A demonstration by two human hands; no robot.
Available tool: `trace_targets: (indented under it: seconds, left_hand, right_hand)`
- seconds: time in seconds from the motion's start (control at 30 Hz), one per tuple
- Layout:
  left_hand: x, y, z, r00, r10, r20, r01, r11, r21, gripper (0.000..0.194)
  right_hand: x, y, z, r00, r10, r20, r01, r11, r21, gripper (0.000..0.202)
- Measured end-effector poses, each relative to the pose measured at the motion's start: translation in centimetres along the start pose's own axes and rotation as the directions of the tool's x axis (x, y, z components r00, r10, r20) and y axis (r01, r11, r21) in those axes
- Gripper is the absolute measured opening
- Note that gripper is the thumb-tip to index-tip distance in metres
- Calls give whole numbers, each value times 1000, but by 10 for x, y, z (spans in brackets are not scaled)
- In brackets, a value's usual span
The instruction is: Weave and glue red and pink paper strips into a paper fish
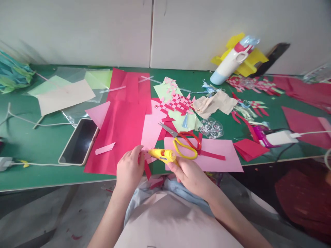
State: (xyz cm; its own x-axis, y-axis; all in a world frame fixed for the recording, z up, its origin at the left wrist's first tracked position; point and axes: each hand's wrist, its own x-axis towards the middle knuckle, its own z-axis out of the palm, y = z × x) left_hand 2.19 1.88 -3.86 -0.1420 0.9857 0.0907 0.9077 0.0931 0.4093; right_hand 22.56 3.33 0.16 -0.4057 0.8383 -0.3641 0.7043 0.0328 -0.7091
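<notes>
My right hand is closed round the handle of a yellow glue gun, its nozzle pointing left. At the nozzle tip, my left hand pinches pink and red paper strips; the fingers partly hide how these are joined. Just beyond the glue gun lie scissors with red and yellow handles, blades apart. They rest partly on a pink paper sheet. Woven pink and red paper pieces with small eyes lie farther back, near a clear flower-shaped box of tiny beads or eyes.
A large red paper sheet covers the left middle of the green table. Beside it lies a phone. Toward the back right a white bottle stands, and a white plug with a cable sits near the front edge.
</notes>
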Motion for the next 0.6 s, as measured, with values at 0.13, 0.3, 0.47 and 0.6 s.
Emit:
trace_targets:
  seconds: [0.13,0.3,0.47,0.6]
  left_hand:
    - [0,0,-1,1000,-3,17,3,1000,-2,24]
    - [-1,0,-1,1000,0,12,-1,1000,4,25]
    - [-1,0,-1,1000,0,19,0,1000,6,26]
    - [-1,0,-1,1000,-6,17,6,1000,2,26]
  right_hand:
    - [1,-2,0,1000,0,-4,0,1000,-14,47]
    - [-1,-5,-1,1000,8,-29,-9,999,-44,45]
    - [-2,-6,2,1000,15,-20,-16,998,-65,45]
    - [0,-9,2,1000,8,-25,-10,998,-59,44]
